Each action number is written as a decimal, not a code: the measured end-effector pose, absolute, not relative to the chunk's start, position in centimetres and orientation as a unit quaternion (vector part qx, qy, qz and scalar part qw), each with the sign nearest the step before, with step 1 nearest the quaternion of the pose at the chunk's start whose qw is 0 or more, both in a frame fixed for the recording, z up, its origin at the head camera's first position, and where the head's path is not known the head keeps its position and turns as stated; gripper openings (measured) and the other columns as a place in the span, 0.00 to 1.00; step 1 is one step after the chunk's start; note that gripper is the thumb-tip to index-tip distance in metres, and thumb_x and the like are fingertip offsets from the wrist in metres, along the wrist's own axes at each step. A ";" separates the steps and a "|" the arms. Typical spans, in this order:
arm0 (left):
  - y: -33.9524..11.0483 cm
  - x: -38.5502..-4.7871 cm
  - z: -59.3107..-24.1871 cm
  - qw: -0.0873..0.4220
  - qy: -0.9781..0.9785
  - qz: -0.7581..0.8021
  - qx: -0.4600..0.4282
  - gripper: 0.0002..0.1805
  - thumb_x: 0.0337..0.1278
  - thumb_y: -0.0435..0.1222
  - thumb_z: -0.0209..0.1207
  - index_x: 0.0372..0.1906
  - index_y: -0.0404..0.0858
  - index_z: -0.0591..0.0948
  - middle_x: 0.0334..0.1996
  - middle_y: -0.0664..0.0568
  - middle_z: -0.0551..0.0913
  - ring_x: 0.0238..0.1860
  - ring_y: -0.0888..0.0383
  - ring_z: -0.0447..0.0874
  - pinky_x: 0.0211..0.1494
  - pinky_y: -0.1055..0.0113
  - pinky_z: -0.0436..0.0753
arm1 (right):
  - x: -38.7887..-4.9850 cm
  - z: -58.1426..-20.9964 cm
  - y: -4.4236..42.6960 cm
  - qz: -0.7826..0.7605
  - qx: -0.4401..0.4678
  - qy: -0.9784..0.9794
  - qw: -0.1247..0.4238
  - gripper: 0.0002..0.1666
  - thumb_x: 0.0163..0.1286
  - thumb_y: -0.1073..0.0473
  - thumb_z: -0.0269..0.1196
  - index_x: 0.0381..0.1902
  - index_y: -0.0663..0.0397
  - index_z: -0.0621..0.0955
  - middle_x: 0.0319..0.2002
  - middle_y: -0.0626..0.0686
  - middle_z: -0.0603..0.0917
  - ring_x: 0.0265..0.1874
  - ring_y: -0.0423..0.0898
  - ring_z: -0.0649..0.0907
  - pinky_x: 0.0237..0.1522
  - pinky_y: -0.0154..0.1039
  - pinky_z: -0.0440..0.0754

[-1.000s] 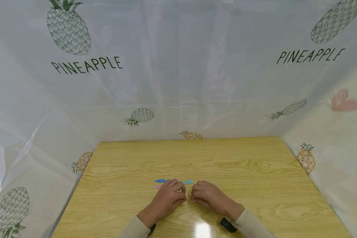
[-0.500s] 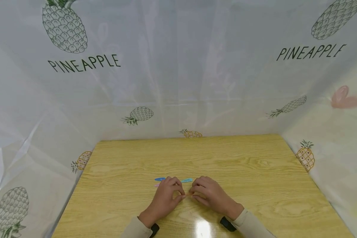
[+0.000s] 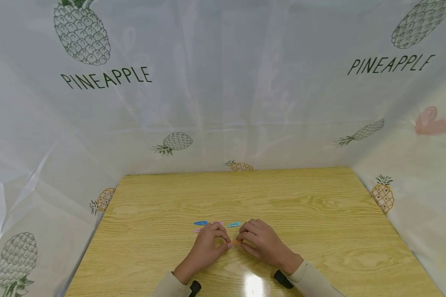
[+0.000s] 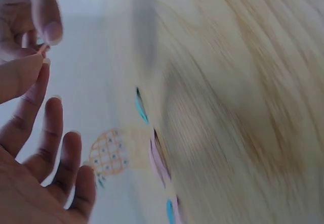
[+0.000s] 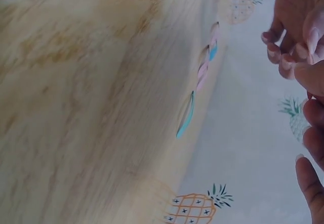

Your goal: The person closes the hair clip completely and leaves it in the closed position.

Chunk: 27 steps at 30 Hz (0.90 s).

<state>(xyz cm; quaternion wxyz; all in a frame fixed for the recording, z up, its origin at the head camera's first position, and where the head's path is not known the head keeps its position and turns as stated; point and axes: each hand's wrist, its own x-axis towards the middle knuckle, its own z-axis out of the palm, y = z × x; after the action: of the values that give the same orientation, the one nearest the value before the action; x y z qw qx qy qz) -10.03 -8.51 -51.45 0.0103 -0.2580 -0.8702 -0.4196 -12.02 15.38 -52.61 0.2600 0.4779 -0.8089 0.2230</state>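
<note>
Between my two hands, just above the table, is a small orange hair clip [image 3: 236,242]. My left hand [image 3: 207,247] pinches one end between thumb and index finger; its other fingers are spread in the left wrist view. The fingers of my right hand [image 3: 264,243] pinch the other end. Most of the clip [image 4: 43,48] is covered by fingertips. Beyond the hands lie a blue hair clip [image 3: 200,223], a teal hair clip [image 3: 233,225] and two pink clips, one by the blue clip [image 3: 198,230] and one partly behind my left hand [image 3: 220,222].
The wooden table [image 3: 301,198] is bordered at the back and sides by a white sheet [image 3: 223,103] printed with pineapples. A black wrist strap [image 3: 283,279] sits on the right wrist, another on the left. Light glares off the near tabletop.
Both hands have risen slightly, and the orange clip now shows between the fingertips. A pink clip behind the left hand has come into sight.
</note>
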 end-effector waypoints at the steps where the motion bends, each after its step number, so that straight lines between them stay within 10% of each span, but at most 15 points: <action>1: -8.5 -9.9 -51.5 0.025 -0.882 -0.395 -0.256 0.05 0.59 0.34 0.76 0.36 0.44 0.90 0.42 0.59 0.81 0.52 0.54 0.77 0.62 0.44 0.76 | -12.0 -52.6 15.3 0.222 0.474 -0.812 0.260 0.25 0.44 0.64 0.88 0.37 0.46 0.86 0.42 0.43 0.84 0.41 0.40 0.82 0.46 0.37 0.82; 7: -8.3 -9.9 -52.1 0.129 -0.922 -0.244 -0.271 0.20 0.48 0.44 0.83 0.46 0.46 0.89 0.49 0.58 0.80 0.48 0.58 0.75 0.55 0.53 0.78 | -12.1 -53.0 14.9 0.227 0.440 -0.831 0.252 0.19 0.50 0.62 0.86 0.36 0.47 0.87 0.40 0.43 0.82 0.38 0.39 0.79 0.41 0.36 0.81; 14: -7.9 -10.6 -53.0 0.203 -0.915 -0.172 -0.303 0.15 0.47 0.45 0.82 0.39 0.49 0.91 0.45 0.59 0.80 0.47 0.58 0.76 0.53 0.58 0.78 | -12.2 -53.4 14.5 0.234 0.402 -0.856 0.225 0.13 0.58 0.59 0.83 0.35 0.44 0.86 0.41 0.42 0.82 0.39 0.39 0.81 0.44 0.39 0.84; 27: -7.0 -11.9 -53.7 0.204 -0.923 -0.129 -0.299 0.09 0.52 0.48 0.79 0.32 0.51 0.90 0.42 0.61 0.79 0.43 0.59 0.74 0.51 0.62 0.77 | -12.9 -53.7 14.5 0.237 0.366 -0.883 0.172 0.12 0.59 0.61 0.82 0.34 0.47 0.87 0.41 0.44 0.83 0.39 0.41 0.80 0.43 0.38 0.84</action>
<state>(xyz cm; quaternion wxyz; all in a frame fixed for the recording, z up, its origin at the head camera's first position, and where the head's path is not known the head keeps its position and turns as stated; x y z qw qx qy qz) -11.85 -7.03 -53.70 0.2037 -0.2986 -0.9234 -0.1292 -12.85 14.49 -53.66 0.1717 0.3661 -0.8833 0.2374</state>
